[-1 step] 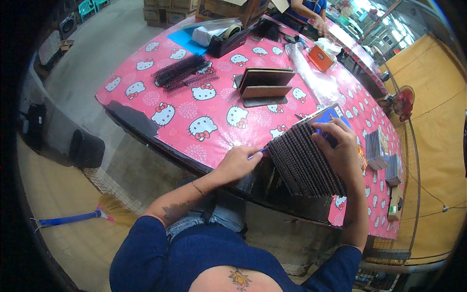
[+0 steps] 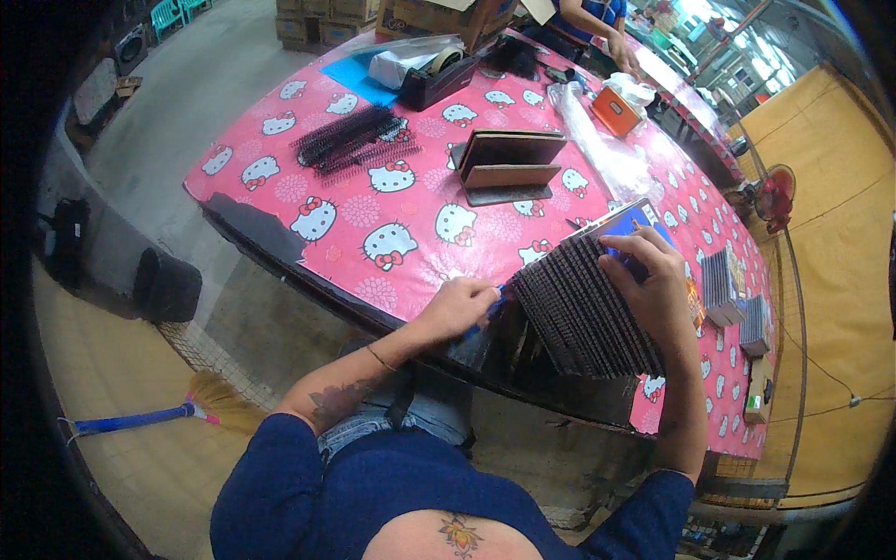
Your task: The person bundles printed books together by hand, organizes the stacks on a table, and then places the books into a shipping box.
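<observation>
My left hand (image 2: 459, 306) is closed around a slim blue tool (image 2: 501, 293), blurred and partly hidden by the fingers. Its tip is at the left corner of a thick stack of notebooks (image 2: 583, 313) with black spiral bindings along the edge that faces me. Over the stack's right side arches my right hand (image 2: 653, 280), its fingers bent and spread, fingertips resting on the blue cover (image 2: 625, 224) on top. The stack sits at the table's near edge, over a dark torn patch.
Loose black binding coils (image 2: 355, 140) lie on the pink tablecloth (image 2: 355, 247), left of a brown folded stand (image 2: 509, 168). A tape dispenser (image 2: 437, 79) and clear plastic (image 2: 607, 149) lie farther back. More stacked notebooks (image 2: 721, 285) stand at right. Another person's hand (image 2: 621, 51) shows at the far side.
My left hand has shifted slightly up and left and turned, so more of the blue tool shows. My right hand and the stack stay put. The other person's hand has moved a little.
</observation>
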`<control>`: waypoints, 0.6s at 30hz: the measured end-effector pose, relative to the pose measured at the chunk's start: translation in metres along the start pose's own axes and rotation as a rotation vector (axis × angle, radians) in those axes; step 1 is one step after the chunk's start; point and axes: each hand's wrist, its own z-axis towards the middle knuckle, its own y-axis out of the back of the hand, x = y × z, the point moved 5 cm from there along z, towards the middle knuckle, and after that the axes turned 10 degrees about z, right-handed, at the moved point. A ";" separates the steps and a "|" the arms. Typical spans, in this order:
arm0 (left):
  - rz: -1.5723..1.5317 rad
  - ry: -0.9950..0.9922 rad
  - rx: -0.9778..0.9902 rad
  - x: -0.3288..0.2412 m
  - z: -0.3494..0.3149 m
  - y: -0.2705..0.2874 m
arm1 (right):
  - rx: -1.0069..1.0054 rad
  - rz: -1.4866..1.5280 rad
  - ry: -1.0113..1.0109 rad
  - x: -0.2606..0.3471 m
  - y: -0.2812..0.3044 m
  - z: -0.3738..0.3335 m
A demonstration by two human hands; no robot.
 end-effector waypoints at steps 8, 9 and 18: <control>-0.006 -0.041 -0.199 0.011 0.003 -0.004 | -0.001 0.007 0.011 0.000 0.001 0.000; 0.363 -0.244 -0.454 -0.014 -0.011 0.002 | 0.002 0.006 0.012 -0.001 0.000 0.000; -0.626 0.336 0.117 0.023 0.004 -0.014 | 0.000 -0.024 0.004 0.000 0.002 -0.001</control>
